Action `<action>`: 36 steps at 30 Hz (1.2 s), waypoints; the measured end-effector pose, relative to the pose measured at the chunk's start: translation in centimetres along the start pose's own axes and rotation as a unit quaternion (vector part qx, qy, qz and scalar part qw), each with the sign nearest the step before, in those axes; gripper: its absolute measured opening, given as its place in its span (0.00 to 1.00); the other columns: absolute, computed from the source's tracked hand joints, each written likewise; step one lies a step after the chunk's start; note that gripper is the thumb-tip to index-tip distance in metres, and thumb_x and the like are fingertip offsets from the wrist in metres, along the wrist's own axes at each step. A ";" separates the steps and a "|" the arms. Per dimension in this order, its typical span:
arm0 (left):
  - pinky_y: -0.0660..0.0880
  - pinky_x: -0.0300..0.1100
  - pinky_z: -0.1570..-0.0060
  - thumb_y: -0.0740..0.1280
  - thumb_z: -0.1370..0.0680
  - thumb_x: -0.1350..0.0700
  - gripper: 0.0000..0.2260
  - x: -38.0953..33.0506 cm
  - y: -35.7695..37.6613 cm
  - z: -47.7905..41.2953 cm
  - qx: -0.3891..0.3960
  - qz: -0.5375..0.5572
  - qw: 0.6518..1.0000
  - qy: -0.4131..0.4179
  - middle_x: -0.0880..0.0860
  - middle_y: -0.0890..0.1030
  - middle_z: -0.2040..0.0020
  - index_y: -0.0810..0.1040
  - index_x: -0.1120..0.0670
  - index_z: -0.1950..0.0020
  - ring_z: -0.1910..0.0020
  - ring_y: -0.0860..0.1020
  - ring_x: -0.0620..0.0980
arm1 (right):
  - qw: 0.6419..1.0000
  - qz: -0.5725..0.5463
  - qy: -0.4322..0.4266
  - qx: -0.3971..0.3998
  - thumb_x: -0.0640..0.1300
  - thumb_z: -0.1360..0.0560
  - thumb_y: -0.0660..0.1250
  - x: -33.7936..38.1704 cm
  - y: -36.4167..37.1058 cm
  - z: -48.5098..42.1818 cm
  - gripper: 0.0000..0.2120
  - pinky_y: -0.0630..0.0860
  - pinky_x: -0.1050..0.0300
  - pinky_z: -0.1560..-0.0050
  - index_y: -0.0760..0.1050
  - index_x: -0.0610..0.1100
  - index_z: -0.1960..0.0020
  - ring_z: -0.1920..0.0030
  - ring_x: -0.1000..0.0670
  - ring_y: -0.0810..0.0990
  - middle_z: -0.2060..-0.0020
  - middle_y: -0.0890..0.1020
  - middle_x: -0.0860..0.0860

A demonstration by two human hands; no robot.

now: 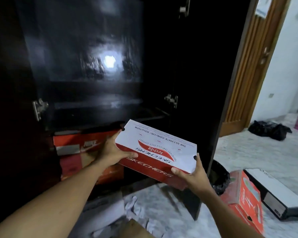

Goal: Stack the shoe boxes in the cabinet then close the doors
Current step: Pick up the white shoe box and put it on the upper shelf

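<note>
Your left hand (113, 152) and right hand (191, 174) grip the Skechers shoe box (155, 148) at frame centre, the carrying step; next, slide it into the cabinet (76, 48) beside the Nike box (79, 145).

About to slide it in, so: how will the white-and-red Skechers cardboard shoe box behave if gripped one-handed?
Probably stiff: the white-and-red Skechers cardboard shoe box shows straight edges though the left hand and right hand hold only its ends. Flat-sided, it should not roll. One-handed, its width would likely make it tip.
</note>
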State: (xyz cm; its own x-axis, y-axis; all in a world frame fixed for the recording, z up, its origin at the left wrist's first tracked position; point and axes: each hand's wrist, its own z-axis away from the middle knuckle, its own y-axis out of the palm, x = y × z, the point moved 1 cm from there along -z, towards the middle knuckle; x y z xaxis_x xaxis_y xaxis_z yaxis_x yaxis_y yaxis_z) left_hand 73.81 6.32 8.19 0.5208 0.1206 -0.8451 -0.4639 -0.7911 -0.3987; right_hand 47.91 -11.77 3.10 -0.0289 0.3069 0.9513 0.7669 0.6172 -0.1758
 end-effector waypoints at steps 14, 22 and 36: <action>0.73 0.51 0.35 0.83 0.37 0.48 0.45 -5.5 -5.0 -11.8 -0.078 -0.062 0.994 0.033 0.53 0.68 0.37 0.67 0.48 0.23 0.37 0.72 0.52 | 0.996 -0.018 -0.088 0.025 0.62 0.33 0.73 8.7 1.7 -10.2 0.43 0.77 0.53 0.40 0.49 0.65 0.27 0.41 0.59 0.77 0.39 0.73 0.66; 0.74 0.43 0.43 0.78 0.28 0.54 0.22 -4.0 0.7 -15.9 -0.220 0.031 0.975 -0.026 0.56 0.80 0.42 0.76 0.58 0.40 0.43 0.80 0.55 | 0.987 -0.003 -0.064 -0.145 0.78 0.34 0.63 4.9 4.8 -12.7 0.46 0.74 0.43 0.34 0.53 0.63 0.23 0.32 0.49 0.73 0.29 0.71 0.54; 0.69 0.50 0.30 0.76 0.49 0.26 0.58 -4.6 6.2 -13.6 0.009 0.003 1.000 0.018 0.44 0.70 0.29 0.63 0.44 0.23 0.30 0.70 0.46 | 0.973 0.075 -0.113 -0.186 0.62 0.20 0.54 5.0 7.4 -14.6 0.26 0.62 0.57 0.35 0.62 0.58 0.23 0.36 0.54 0.63 0.40 0.66 0.53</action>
State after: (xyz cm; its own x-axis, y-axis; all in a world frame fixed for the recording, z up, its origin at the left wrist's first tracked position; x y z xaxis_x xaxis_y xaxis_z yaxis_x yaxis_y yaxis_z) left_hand 78.22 -7.30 14.46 0.5436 0.0932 -0.8341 -0.4802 -0.7805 -0.4002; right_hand 62.84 -16.26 10.22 -0.0069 0.5516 0.8341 0.9509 0.2617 -0.1652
